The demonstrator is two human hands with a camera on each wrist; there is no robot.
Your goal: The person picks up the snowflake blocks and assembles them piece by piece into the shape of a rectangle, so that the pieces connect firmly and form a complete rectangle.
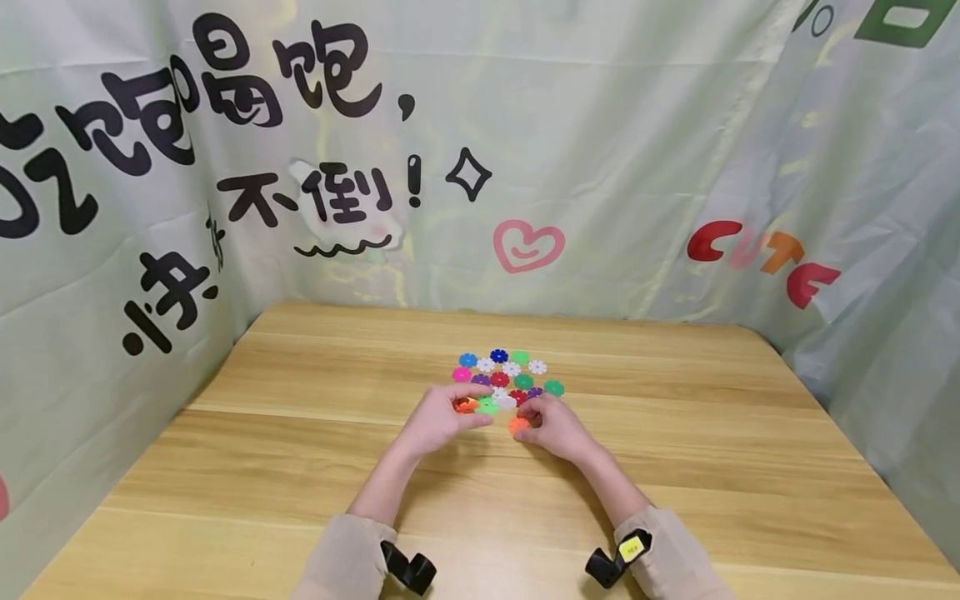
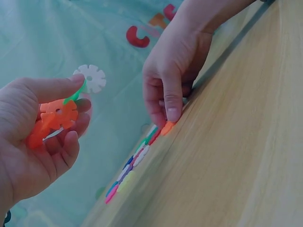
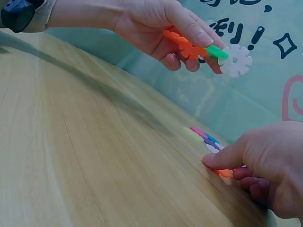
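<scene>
My left hand [image 1: 442,421] is held above the table and grips a short chain of interlocked plastic snowflake discs. In the left wrist view the chain has orange discs [image 2: 59,114] in the palm, a green disc [image 2: 75,94] seen edge-on under the thumb, and a white disc [image 2: 91,78] at the far end. Lower down, my right hand [image 1: 555,425] is at the tabletop, its thumb and fingers pinching an orange snowflake disc [image 1: 518,426] at the near edge of the spread. Its other fingers partly hide that disc in the right wrist view.
Several loose snowflake discs lie flat beyond the hands, among them a dark blue disc [image 1: 498,356], a pink disc [image 1: 462,375] and a green disc [image 1: 553,388]. They rest on a wooden table [image 1: 675,500]. A printed cloth [image 1: 615,167] hangs behind and beside it.
</scene>
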